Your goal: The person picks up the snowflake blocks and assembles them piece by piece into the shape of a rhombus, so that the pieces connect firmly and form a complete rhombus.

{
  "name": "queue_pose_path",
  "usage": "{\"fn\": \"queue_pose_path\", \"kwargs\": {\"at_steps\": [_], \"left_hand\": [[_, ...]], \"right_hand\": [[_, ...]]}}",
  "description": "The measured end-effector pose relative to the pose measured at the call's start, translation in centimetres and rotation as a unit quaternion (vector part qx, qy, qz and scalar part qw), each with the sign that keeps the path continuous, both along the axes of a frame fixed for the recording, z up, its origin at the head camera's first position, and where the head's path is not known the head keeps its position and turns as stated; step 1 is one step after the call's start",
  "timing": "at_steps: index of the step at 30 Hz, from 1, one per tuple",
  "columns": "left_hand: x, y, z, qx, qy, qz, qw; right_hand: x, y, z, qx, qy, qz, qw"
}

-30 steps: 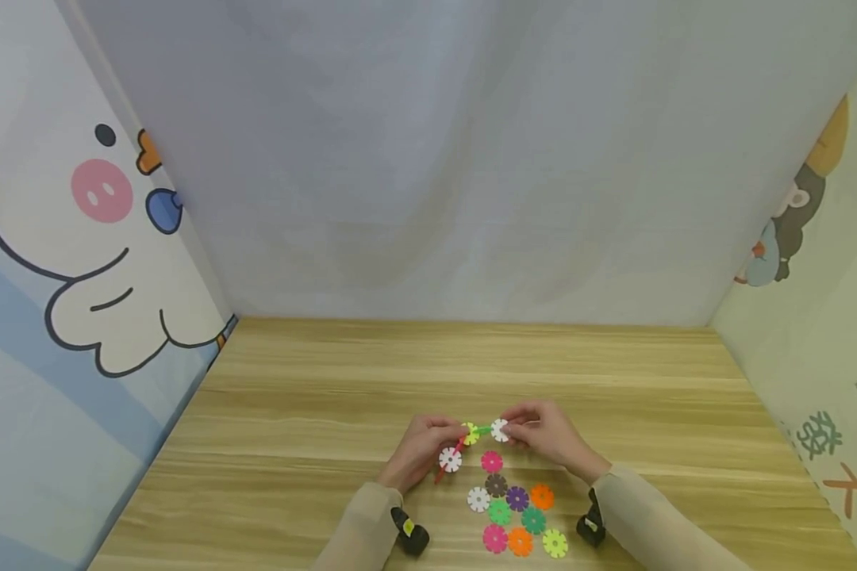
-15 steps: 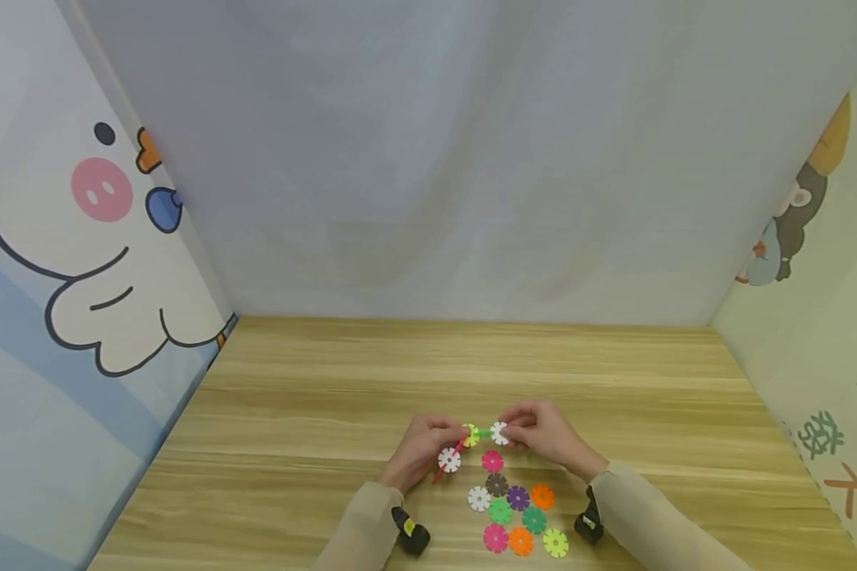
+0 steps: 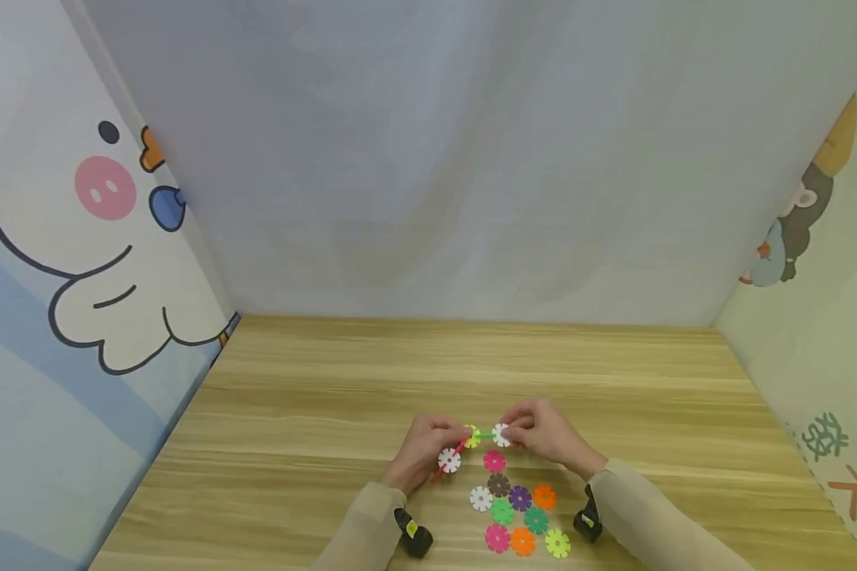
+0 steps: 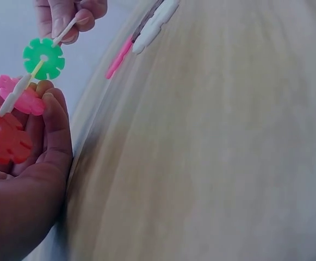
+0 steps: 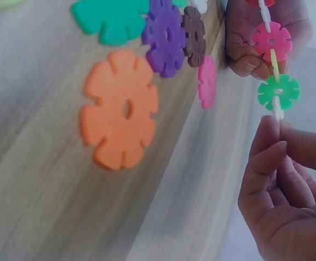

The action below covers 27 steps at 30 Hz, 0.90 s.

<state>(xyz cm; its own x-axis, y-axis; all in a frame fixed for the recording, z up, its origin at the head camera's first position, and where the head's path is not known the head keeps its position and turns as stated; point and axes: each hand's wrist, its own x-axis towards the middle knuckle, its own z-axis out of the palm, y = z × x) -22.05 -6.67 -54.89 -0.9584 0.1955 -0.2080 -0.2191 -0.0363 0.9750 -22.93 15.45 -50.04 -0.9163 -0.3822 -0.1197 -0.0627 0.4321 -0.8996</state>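
A chain of slotted plastic snowflake discs is held up between both hands over the wooden table. From its left end it runs through a red disc (image 4: 5, 136), a white disc (image 3: 449, 460), a pink disc (image 5: 272, 41), a yellow disc (image 3: 474, 436) and a green disc (image 5: 278, 92) to a white end disc (image 3: 501, 434). My left hand (image 3: 424, 448) grips the chain around the pink and yellow discs, its fingertips partly covering them. At the other end my right hand (image 3: 548, 438) pinches the white end disc between thumb and forefinger. Neighbouring discs sit crosswise in each other's slots.
Loose discs lie flat on the table (image 3: 314, 396) just nearer than the hands. Among them are a brown disc (image 3: 498, 485), a purple disc (image 3: 520, 499), an orange disc (image 3: 545, 497) and a dark green disc (image 3: 536, 520). Printed curtains (image 3: 471, 159) surround the table.
Both hands keep almost the same pose and grip. The chain's right end has dipped very slightly toward the near side. The loose discs lie as before.
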Motion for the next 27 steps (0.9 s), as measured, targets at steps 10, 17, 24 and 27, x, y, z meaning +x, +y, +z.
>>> {"fn": "queue_pose_path", "kwargs": {"at_steps": [10, 17, 24, 27], "left_hand": [[0.0, 0.09, 0.17, -0.016, -0.011, 0.011, 0.9998], [0.04, 0.07, 0.2, -0.024, -0.016, 0.017, 0.9994], [0.05, 0.15, 0.19, -0.033, -0.012, 0.019, 0.9992], [0.05, 0.2, 0.21, -0.036, -0.013, 0.019, 0.9991]], "right_hand": [[-0.17, -0.31, 0.22, 0.012, -0.006, -0.009, 0.9999], [-0.11, -0.39, 0.11, 0.0, -0.008, -0.007, 0.9999], [-0.11, -0.29, 0.1, -0.012, -0.008, 0.002, 0.9999], [-0.07, -0.21, 0.15, -0.016, -0.009, 0.006, 0.9998]]}}
